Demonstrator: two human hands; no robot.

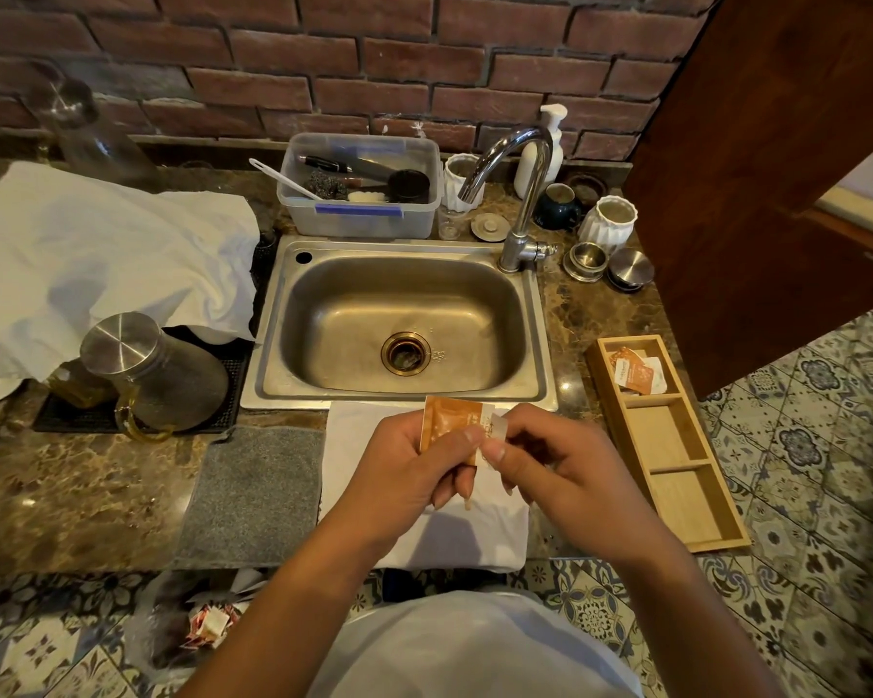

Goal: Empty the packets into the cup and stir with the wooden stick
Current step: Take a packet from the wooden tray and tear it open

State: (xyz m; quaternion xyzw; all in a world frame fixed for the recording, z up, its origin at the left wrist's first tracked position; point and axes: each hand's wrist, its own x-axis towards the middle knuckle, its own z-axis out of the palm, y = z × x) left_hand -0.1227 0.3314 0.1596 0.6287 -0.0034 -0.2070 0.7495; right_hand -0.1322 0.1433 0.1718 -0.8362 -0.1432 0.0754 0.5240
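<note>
An orange packet [447, 420] is held upright in front of the sink, over a folded white cloth [475, 536]. My left hand [414, 471] pinches its left side. My right hand [560, 466] pinches its pale right edge, which is bent away from the rest of the packet. More orange and white packets [636, 376] lie in the far compartment of a wooden tray [676, 491] at the right. A thin pale stick-like tip [467, 502] shows under my left fingers. No cup shows beneath my hands.
A steel sink [399, 319] with a tap [520, 193] lies ahead. Left of it stand a lidded glass jug [147, 380] and a white cloth [97, 254]. A grey mat [253, 496] sits at the counter edge. Behind are a plastic tub [359, 186], cups and small jars.
</note>
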